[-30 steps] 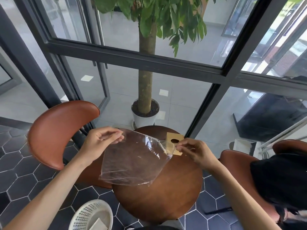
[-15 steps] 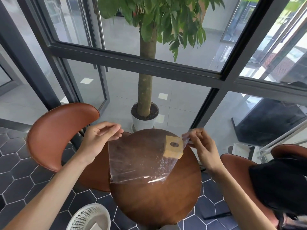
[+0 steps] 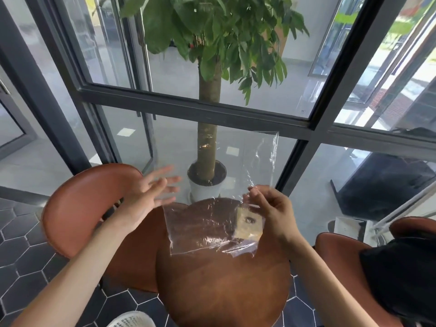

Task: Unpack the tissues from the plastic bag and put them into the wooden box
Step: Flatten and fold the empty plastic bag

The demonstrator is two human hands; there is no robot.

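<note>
The plastic bag (image 3: 219,208) hangs clear and looks empty from the pinch of our right hand (image 3: 269,208) above the round table (image 3: 224,284), while our left hand (image 3: 148,194), beside it, is spread and holds nothing. We judge the unpacking done, yet we see no tissues. The wooden box (image 3: 249,223), just below the pinch, shows only blurred through the film, so we cannot tell whether it is filled.

Plastic bag (image 3: 210,223) — clear, glossy, crinkled; table (image 3: 224,284) — smooth polished wood; chair (image 3: 80,208) — smooth brown leather-like.
</note>
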